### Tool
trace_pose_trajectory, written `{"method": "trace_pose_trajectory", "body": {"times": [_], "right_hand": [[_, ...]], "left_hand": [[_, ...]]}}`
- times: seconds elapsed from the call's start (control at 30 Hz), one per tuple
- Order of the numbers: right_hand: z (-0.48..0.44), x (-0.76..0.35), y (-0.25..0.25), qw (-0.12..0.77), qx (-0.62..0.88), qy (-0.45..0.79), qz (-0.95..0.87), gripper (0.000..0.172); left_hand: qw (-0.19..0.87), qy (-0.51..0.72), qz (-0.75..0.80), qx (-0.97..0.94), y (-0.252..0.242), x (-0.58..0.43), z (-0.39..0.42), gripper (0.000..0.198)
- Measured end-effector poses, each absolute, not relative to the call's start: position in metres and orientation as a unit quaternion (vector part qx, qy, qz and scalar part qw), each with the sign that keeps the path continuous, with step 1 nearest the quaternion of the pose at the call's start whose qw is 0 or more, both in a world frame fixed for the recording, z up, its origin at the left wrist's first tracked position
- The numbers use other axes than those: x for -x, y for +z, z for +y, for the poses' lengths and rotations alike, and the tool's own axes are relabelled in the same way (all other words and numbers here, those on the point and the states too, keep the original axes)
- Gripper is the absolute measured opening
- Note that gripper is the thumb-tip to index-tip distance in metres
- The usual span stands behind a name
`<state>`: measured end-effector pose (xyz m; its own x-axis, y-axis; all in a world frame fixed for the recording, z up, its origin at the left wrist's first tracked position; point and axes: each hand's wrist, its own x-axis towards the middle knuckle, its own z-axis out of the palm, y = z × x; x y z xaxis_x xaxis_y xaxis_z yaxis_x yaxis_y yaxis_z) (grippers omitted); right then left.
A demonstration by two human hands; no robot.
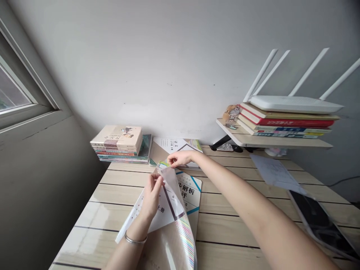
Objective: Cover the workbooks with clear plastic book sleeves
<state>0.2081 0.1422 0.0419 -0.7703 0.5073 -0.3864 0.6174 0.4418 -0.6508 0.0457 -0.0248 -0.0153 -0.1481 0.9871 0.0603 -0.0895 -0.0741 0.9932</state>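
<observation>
While both hands worked at it, one white workbook [189,195] with black Chinese characters and a blue corner stripe lay flat near the middle of the pale wooden table [242,210], its lower left part hidden under a translucent plastic book cover [171,225] edged with rainbow stripes. The cover was a single sheet, curled upward toward the camera, with a white backing sheet [132,221] dotted with small marks fanning out to the left beneath the wrist.

The left hand [152,198], a silver bangle [135,240] on its wrist, was closed in a pinch, thumb and fingertips gripping the raised flap of the cover just above the workbook's left edge. The right hand [180,158] reached across from the right, its fingers also pinched shut on the top corner of the same cover, near the workbook's upper edge.

Just behind the right hand lay another white booklet [180,144], flat against the wall side of the table. To its left stood one stack of books [120,144]; how many it held was hard to count. At the right, a small raised shelf [281,140] carried a second pile of about five books [284,123], with one white router [292,104] and its four antennas on top. A loose sheet of paper [274,172] and one dark tablet [320,223] lay toward the table's right edge.
</observation>
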Motion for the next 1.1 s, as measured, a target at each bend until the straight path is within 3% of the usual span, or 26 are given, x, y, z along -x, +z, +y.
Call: {"method": "trace_pose_trajectory", "body": {"times": [0.13, 0.23, 0.37, 0.47, 0.7, 0.9, 1.1], "right_hand": [[0.132, -0.208, 0.034, -0.025, -0.347, -0.476, 0.808, 0.020], [0.115, -0.209, 0.023, -0.145, -0.383, -0.506, 0.759, 0.024], [0.067, -0.211, 0.015, -0.352, -0.419, -0.475, 0.689, 0.030], [0.019, -0.215, 0.019, -0.429, -0.432, -0.416, 0.675, 0.031], [-0.026, -0.235, 0.007, -0.478, -0.579, -0.270, 0.603, 0.023], [0.007, -0.257, -0.029, -0.444, -0.634, -0.267, 0.574, 0.029], [0.017, -0.272, -0.045, -0.438, -0.658, -0.273, 0.548, 0.024]], "left_hand": [[0.496, 0.534, 0.477, -0.491, -0.010, -0.045, -0.026, 0.042], [0.503, 0.534, 0.460, -0.500, -0.008, -0.045, -0.027, 0.043], [0.492, 0.528, 0.430, -0.542, -0.009, -0.048, -0.029, 0.047], [0.465, 0.486, 0.414, -0.613, -0.012, -0.054, -0.030, 0.047], [0.381, 0.398, 0.429, -0.715, -0.029, -0.068, -0.033, 0.042], [0.348, 0.380, 0.450, -0.729, -0.035, -0.060, -0.036, 0.033], [0.280, 0.396, 0.466, -0.740, -0.035, -0.052, -0.032, 0.026]]}}
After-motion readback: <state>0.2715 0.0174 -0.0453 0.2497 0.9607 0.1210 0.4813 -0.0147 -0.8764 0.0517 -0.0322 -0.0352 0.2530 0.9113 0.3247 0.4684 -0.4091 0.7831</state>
